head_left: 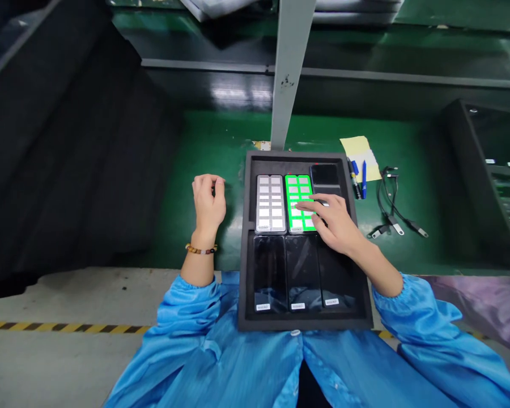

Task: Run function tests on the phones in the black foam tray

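My right hand point(334, 224) reaches over the black foam tray point(243, 277), fingers stretched out, fingertips at the lit screen of a phone point(293, 221) with a bright green background and pale blocks. Left of it lies a phone point(271, 204) showing a similar grid on grey. A dark-screened phone point(325, 174) sits at the tray's upper right, partly under my hand. Three dark phones point(270, 272) with small white labels fill the lower row. My left hand point(209, 204), fingers curled in a loose fist with nothing visible in it, rests on the green tabletop beside the tray.
Right of the tray lie a yellow paper point(357, 145), a blue pen point(364, 180), a black marker point(355, 184) and short black cables point(391, 209). A grey post point(289, 73) rises behind the tray. Dark boxes point(463, 187) flank the right; black covering point(89, 147) hangs left.
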